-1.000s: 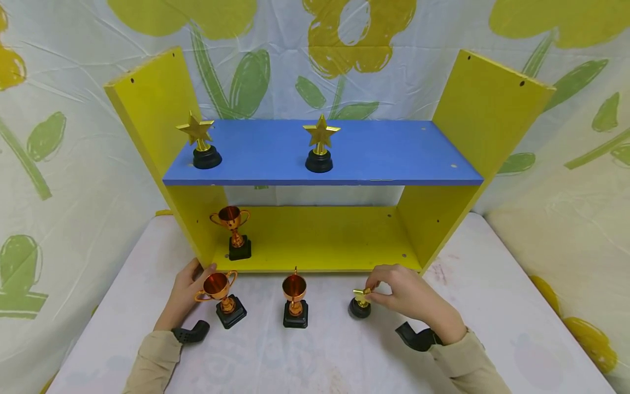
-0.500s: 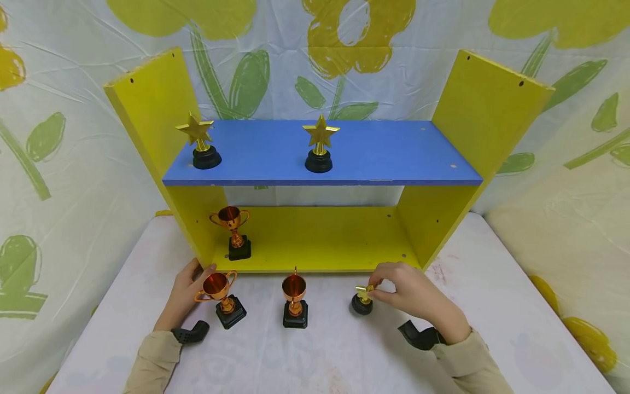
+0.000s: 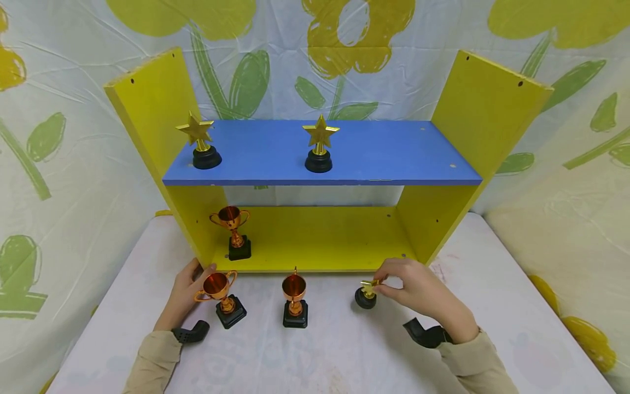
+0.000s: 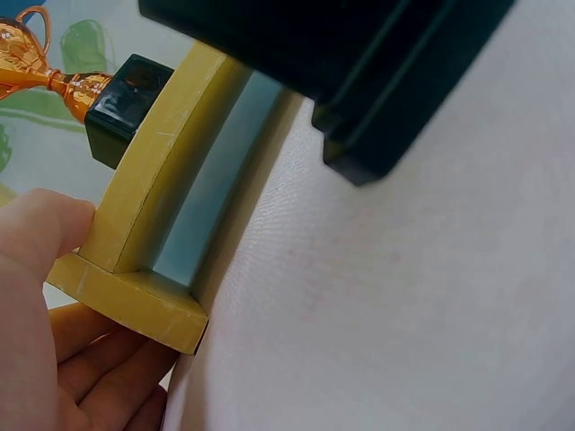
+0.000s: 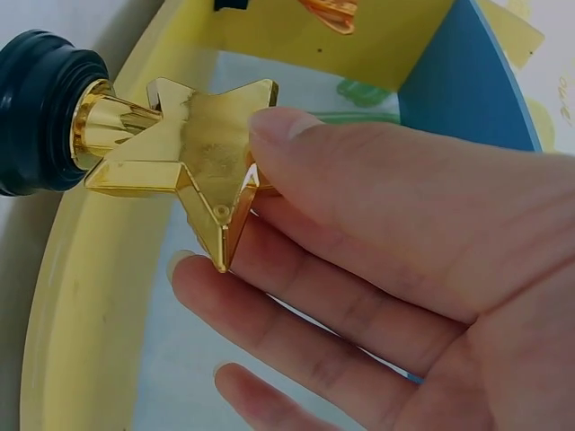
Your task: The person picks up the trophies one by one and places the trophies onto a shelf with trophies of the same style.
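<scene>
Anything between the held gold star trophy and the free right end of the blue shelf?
Nothing visible. The right hand pinches the gold star trophy; the blue shelf is bare right of the middle star trophy.

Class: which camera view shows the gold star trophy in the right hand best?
The right wrist view: the star trophy fills the frame, pinched by the right hand. The head view shows it small; the left wrist view misses it.
</scene>
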